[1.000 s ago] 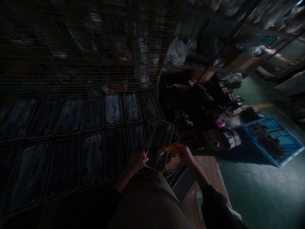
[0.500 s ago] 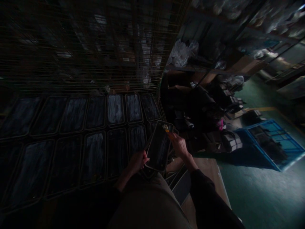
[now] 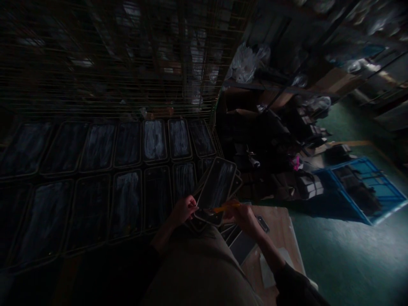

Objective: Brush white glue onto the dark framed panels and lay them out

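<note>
My left hand [image 3: 184, 211] pinches the lower left edge of a dark rectangular panel [image 3: 217, 183] with rounded corners and a pale rim. Whitish streaks run along the panel's face. In my right hand [image 3: 244, 216] is a brush with a yellow handle [image 3: 227, 207], its tip low on the panel near the bottom end. Under the held panel lie more dark panels, fanned out. Rows of similar panels, several with a streaky whitish coat [image 3: 154, 140], lie flat to the left.
A wire mesh rack [image 3: 134, 85] rises behind the rows. At right are a wooden board [image 3: 280, 229] with dark pieces and a pale sheet on it, a blue crate [image 3: 353, 212] on the green floor, and dark bundles [image 3: 280, 182]. Plastic bags [image 3: 244, 63] sit on a shelf.
My right hand has brought the brush down from the panel's top end to its lower end. Whitish streaks now show near the top. My left hand keeps its grip on the edge.
</note>
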